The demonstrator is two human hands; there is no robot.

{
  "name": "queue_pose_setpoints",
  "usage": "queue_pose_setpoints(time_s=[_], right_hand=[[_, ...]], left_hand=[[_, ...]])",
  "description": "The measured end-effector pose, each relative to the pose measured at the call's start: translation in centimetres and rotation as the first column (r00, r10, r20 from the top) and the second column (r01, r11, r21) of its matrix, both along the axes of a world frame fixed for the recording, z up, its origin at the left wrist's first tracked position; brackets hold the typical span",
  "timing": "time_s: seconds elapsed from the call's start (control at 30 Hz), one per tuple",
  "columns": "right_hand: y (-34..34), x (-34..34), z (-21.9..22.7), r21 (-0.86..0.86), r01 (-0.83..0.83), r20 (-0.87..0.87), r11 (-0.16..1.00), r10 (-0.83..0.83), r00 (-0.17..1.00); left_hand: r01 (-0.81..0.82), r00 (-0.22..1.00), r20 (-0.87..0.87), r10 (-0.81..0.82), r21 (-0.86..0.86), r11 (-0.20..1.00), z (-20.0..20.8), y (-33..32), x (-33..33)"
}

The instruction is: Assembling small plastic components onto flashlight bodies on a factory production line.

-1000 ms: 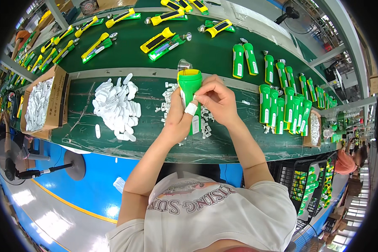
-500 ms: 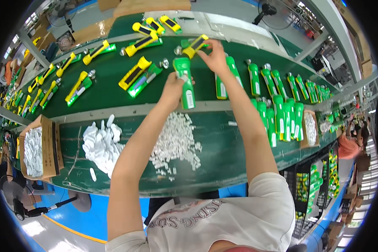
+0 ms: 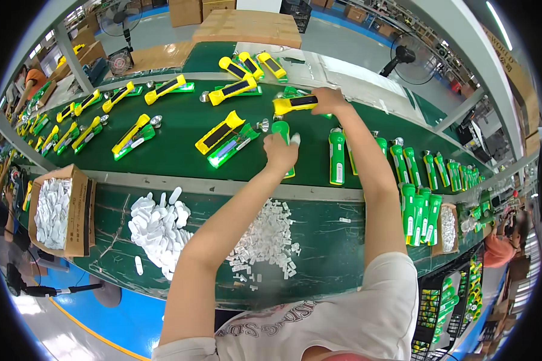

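My left hand [image 3: 281, 152] is closed around a green flashlight [image 3: 280, 127] over the conveyor belt, its wide head pointing away from me. A small white piece shows by that hand's fingertips. Farther back and to the right, my right hand [image 3: 331, 100] grips one end of a yellow flashlight casing half [image 3: 296, 104] with a dark panel. Behind this half lies a green casing part, partly hidden. Left of my hands, an opened flashlight rests on the belt: its yellow half [image 3: 220, 133] lies beside the green half [image 3: 233, 146], with a silver reflector at the end.
Several opened flashlights line the belt [image 3: 180, 141] leftward; closed green ones [image 3: 337, 157] stretch rightward. On the near table are white oval pieces [image 3: 158, 225], small white blocks [image 3: 265, 237] and standing green flashlights [image 3: 421, 213]. Cardboard boxes [image 3: 81, 210] flank these. A black crate [image 3: 429, 310] stands lower right.
My view has shifted, so the scene sits lower and farther right. My left hand now covers more of the green flashlight. The yellow half has turned closer to level in my right hand.
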State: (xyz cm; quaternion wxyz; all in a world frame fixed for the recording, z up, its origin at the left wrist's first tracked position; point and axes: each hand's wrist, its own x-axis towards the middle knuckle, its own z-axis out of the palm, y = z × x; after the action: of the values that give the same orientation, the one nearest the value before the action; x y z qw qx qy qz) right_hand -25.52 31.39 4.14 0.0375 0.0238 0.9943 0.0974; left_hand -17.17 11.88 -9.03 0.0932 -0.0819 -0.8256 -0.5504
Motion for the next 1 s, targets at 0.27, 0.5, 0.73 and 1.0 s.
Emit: queue_pose_setpoints(time_s=[0.27, 0.5, 0.73, 1.0], right_hand=[[-20.2, 15.4, 6.1, -0.264, -0.33, 0.073, 0.906, 0.36, 0.93], [-33.0, 22.4, 0.2, -0.399, -0.495, -0.417, 0.772, 0.328, 0.848], [-33.9, 21.8, -9.4, -0.598, -0.712, -0.356, 0.367, 0.675, 0.647], [-36.4, 21.1, -11.2, -0.712, -0.526, -0.175, 0.465, 0.608, 0.774]], left_hand=[[0.023, 0.73, -0.007, -0.683, 1.0, 0.014, 8.5, -13.3, 6.9], [-0.144, 0.893, 0.176, -0.414, 0.984, 0.108, 6.1, -26.6, 10.8], [-0.171, 0.966, 0.177, -0.189, 0.984, 0.044, 5.3, -37.9, 14.0], [-0.094, 0.984, 0.078, -0.158, 0.991, -0.097, 4.3, -39.9, 16.1]])
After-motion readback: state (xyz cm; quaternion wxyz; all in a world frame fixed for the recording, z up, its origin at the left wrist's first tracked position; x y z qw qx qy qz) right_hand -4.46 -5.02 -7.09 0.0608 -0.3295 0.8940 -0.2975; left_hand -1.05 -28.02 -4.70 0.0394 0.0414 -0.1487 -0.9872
